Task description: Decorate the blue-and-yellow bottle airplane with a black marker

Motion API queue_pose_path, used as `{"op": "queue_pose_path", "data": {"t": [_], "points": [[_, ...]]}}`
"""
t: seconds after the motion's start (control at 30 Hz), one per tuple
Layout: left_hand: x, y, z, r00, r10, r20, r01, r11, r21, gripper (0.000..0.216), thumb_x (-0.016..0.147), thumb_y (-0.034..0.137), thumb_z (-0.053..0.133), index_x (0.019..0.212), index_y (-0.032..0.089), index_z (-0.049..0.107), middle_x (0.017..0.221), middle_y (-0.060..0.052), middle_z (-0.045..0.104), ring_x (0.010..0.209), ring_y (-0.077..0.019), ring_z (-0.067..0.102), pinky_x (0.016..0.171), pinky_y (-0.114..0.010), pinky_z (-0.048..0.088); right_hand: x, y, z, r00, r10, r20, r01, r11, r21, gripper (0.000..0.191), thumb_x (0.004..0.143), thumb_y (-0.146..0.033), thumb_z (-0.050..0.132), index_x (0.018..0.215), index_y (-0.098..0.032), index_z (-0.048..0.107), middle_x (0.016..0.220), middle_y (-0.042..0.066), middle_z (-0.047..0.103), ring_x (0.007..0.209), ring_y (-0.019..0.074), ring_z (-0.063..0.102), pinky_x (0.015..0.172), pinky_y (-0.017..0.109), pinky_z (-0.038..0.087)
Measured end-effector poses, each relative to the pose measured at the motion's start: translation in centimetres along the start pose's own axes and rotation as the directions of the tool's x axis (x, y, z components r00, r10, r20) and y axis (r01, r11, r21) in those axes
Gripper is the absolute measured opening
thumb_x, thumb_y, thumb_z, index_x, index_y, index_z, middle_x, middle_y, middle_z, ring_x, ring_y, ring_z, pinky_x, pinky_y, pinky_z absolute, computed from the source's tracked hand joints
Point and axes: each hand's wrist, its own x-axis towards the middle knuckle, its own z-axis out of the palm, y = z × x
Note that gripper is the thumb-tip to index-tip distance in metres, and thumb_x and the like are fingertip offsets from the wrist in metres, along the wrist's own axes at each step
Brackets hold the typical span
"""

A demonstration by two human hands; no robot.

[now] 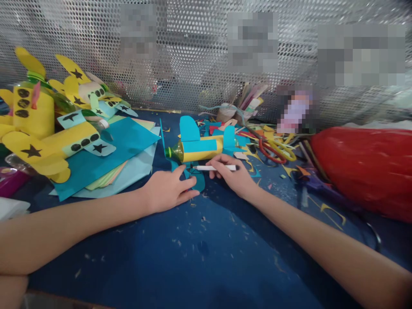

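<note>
Head view: the bottle airplane (206,155), yellow with blue paper parts, lies at the centre of the frame, just beyond both hands. The right hand (233,176) grips a white marker (215,168) between thumb and fingers, its tip directed left over the near blue wing (200,182). The left hand (169,189) lies palm down, fingers spread at that wing's left side. Forearms enter from lower left and lower right.
</note>
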Motion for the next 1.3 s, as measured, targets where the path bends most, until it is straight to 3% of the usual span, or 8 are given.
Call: {"op": "queue_pose_path", "data": {"t": [1.3], "points": [[0.07, 0.13, -0.35, 0.999, -0.003, 0.044, 0.001, 1.000, 0.031, 0.055, 0.102, 0.058, 0.025, 0.129, 0.027, 0.062, 0.144, -0.021, 0.052, 0.078, -0.0242, 0.072, 0.062, -0.035, 0.055, 0.06, -0.08, 0.06, 1.000, 0.006, 0.020, -0.006, 1.000, -0.009, 0.020, 0.085, -0.036, 0.057, 0.076, -0.019, 0.064, 0.057, 0.000, 0.062, 0.053, 0.0122, 0.050, 0.056, 0.027, 0.040]]}}
